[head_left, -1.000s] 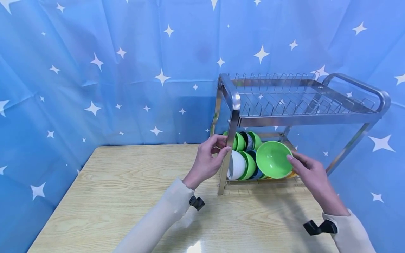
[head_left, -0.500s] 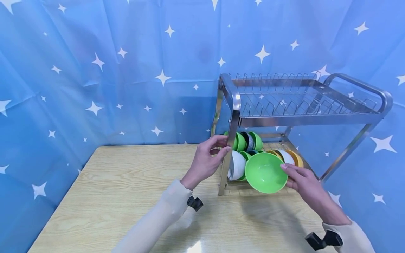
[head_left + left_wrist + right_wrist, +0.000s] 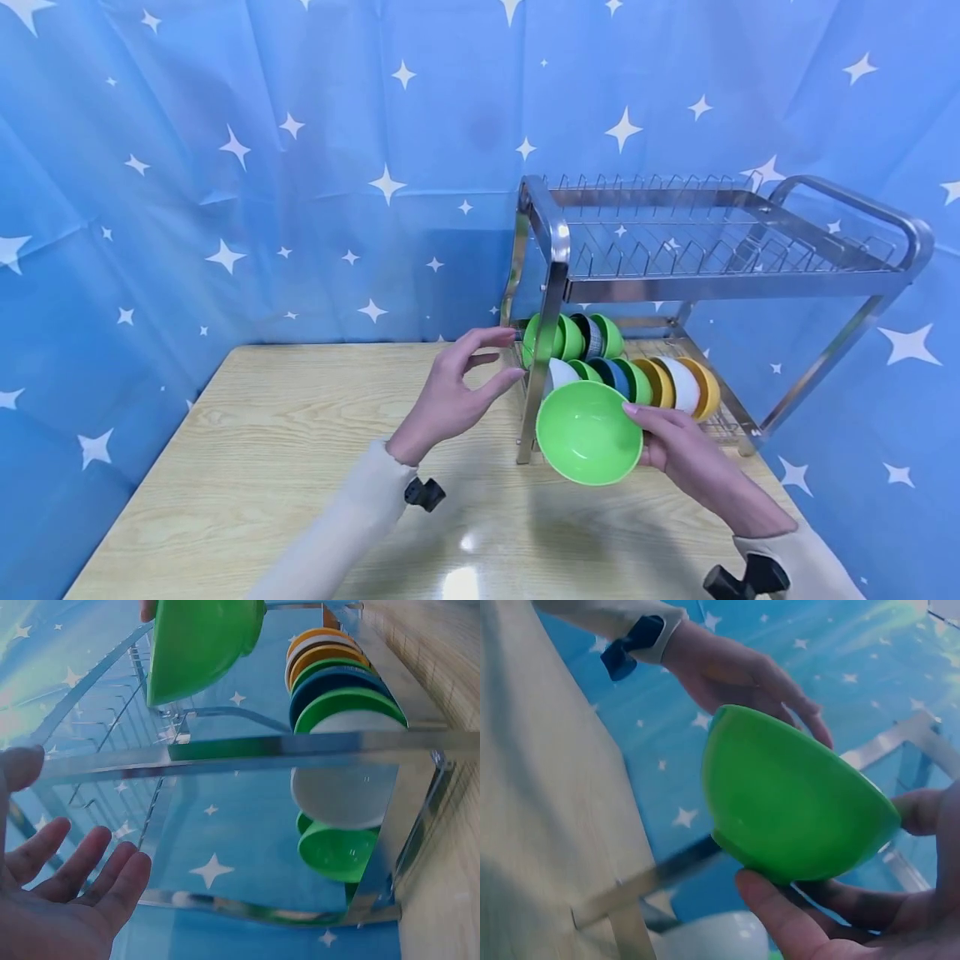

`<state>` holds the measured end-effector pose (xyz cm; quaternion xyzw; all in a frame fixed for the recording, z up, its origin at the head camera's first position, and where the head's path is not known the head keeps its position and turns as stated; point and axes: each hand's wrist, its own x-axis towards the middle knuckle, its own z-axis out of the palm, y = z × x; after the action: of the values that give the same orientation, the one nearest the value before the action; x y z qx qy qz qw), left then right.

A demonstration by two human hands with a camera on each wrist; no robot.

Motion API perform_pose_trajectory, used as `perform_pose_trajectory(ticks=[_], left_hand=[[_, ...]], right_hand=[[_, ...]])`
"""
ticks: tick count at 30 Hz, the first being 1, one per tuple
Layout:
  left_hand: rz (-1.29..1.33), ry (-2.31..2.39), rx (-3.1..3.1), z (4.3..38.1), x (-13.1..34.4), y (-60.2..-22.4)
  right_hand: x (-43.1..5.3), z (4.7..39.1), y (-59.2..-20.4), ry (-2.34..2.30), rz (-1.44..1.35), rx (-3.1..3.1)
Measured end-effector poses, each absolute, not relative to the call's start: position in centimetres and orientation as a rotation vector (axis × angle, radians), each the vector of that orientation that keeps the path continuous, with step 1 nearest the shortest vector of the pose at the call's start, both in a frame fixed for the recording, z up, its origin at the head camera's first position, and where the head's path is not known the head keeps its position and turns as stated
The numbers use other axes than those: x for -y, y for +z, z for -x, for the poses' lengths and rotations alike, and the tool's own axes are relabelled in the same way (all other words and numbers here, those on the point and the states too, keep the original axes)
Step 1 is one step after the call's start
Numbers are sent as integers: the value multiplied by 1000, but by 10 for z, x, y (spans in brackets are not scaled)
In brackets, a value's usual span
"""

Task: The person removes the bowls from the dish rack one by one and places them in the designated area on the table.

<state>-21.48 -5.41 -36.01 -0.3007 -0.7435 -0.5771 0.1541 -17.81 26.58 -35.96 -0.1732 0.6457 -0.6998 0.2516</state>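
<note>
One green bowl [image 3: 589,433], round, with no long axis to speak of; held above the table [image 3: 262,450], in front of the lower tier of the metal rack [image 3: 712,287] and seen across the foot of its left front post [image 3: 551,325]; mouth tilted towards the wearer, foot turned away.

One right hand [image 3: 693,462], gripping the bowl at its right side; thumb at the rim, fingers against the outside and underside, as the right wrist view shows.

One left hand [image 3: 450,392], holding nothing; thumb and fingers parted with a gap between, tips pointing towards the left front post; the bowl lies to its right and a little lower in the head view, the two apart; the bowl's left rim is the side nearer this hand, its right rim is taken; judged from this, any pass between hands would turn on that free left rim.

Bowls on the lower tier, set on edge: a front row with a blue bowl [image 3: 611,377], a white bowl [image 3: 681,383] and a yellow bowl [image 3: 705,392] among others; a back row, green and dark patterned; behind all, a starred blue curtain [image 3: 300,183].
</note>
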Motion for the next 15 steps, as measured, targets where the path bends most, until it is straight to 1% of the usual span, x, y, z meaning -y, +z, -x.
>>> perform_pose_trajectory(ticks=[8, 15], left_hand=[[1007, -1332, 2169, 188, 84, -352], [1326, -1069, 2098, 167, 93, -345]], right_hand=[[-238, 177, -361, -1871, 415, -1630], [-215, 179, -365, -1843, 383, -1618]])
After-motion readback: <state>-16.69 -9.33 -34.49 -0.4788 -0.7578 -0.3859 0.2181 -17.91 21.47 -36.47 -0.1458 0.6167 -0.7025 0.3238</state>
